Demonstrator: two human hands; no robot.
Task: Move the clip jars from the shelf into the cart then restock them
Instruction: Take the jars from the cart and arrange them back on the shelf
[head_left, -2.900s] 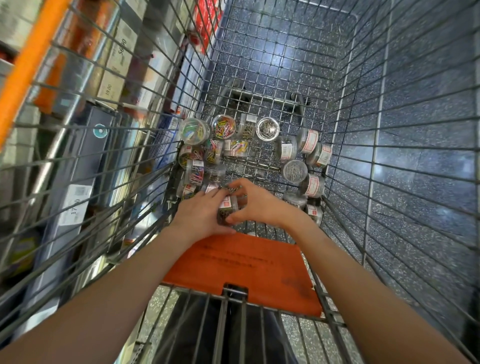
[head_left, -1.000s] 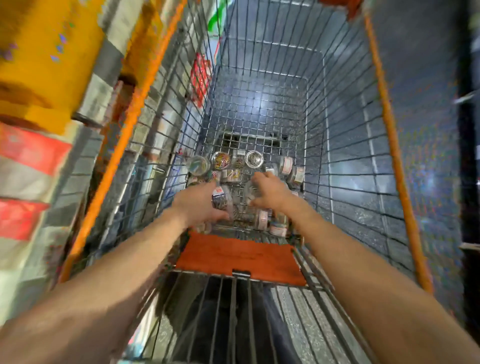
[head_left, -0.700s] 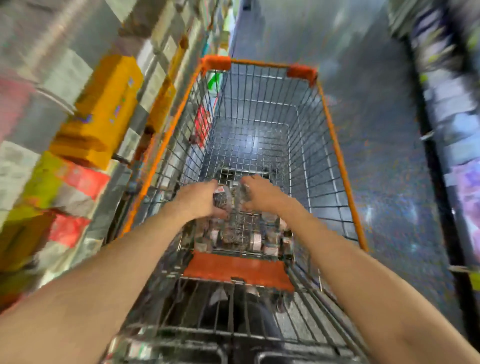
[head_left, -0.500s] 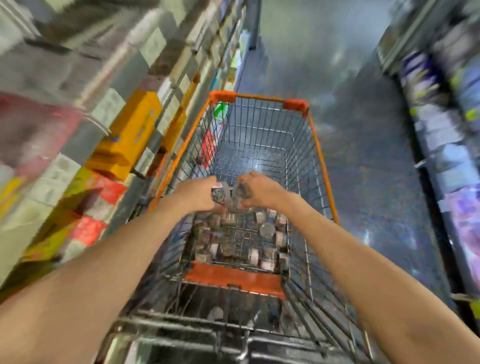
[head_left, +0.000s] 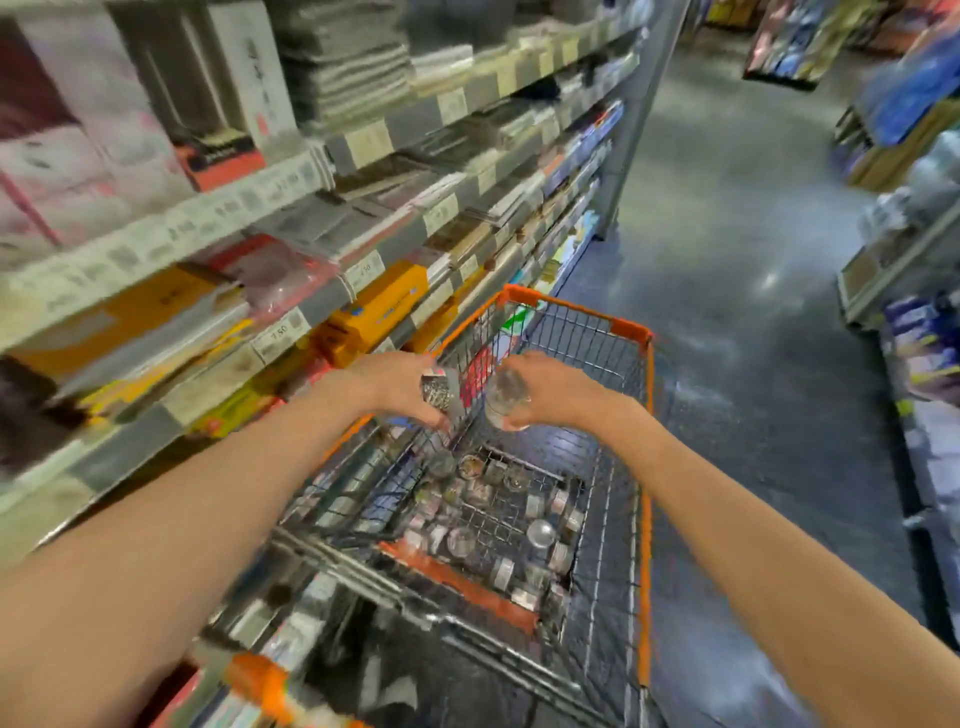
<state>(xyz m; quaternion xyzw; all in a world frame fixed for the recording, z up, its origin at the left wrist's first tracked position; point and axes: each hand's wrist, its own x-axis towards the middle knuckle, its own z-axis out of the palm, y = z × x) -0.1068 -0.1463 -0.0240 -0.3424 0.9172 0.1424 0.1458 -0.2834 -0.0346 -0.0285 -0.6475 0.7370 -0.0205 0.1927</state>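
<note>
Two hands (head_left: 400, 387) (head_left: 550, 387), each grip round one jar (head_left: 439, 395) (head_left: 504, 397).

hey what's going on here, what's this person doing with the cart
A person stands at an orange-rimmed wire cart beside stocked store shelves. Each hand holds a small clear clip jar above the cart: the left hand grips one jar, the right hand grips another. Many more jars lie loose on the cart floor. Both held jars are above the basket, near the shelf side, so it looks like restocking is under way, though none has reached the shelf yet.
</note>
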